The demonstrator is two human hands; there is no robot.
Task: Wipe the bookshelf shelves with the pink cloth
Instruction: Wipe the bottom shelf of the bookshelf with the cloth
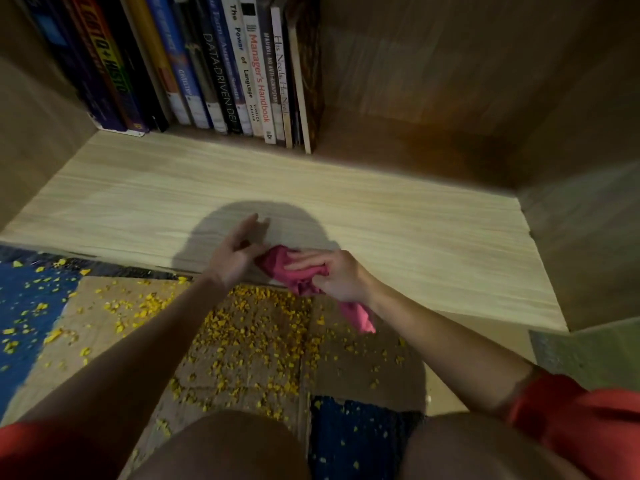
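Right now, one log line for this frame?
right hand: grips pink cloth at shelf front edge | left hand: open, beside cloth | books: back left

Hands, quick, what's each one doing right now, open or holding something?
Left hand: open, fingers relaxed, beside the pink cloth.
Right hand: closed around the pink cloth.

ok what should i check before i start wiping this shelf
1. Right hand grips cloth: ok.
2. Cloth spread flat on shelf: not ok, it is bunched, with one end hanging past the front edge.
3. Left hand off the cloth: cannot tell, it sits right beside it.
4. Books out of the wiping path: ok, upright at back left.
5. Dust on shelf: cannot tell.
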